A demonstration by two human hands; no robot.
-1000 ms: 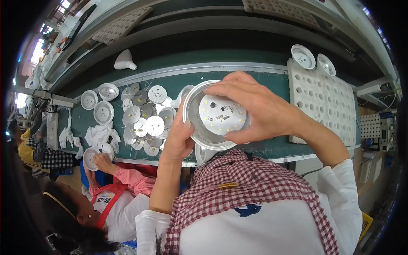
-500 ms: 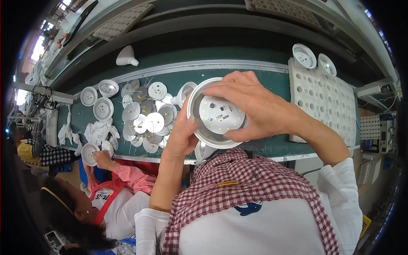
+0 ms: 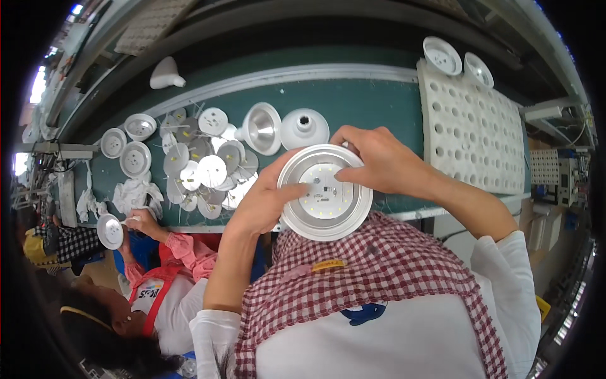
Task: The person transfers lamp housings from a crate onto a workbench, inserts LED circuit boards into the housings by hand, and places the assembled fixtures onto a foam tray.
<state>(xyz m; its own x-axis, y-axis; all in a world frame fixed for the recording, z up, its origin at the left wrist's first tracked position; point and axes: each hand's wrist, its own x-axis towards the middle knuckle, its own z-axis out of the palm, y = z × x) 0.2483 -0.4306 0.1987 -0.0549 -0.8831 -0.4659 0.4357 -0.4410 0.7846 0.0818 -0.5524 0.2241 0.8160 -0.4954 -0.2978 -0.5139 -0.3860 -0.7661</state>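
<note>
A round silver lamp housing [image 3: 326,192] with a white LED disc inside faces up, held above the green belt.

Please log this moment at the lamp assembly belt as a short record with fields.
Left hand: supports the round lamp housing, thumb on its inner disc
Right hand: grips the housing's upper rim, fingertip on the white LED board
Belt: green, with loose discs and a silver reflector cone
Right side: white perforated tray
Co-worker's hand: beside another disc, lower left

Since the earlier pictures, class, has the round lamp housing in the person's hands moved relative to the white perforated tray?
Cannot tell. The round lamp housing sits about as far left of the white perforated tray as before; the small apparent shift may be head-camera motion.
</note>
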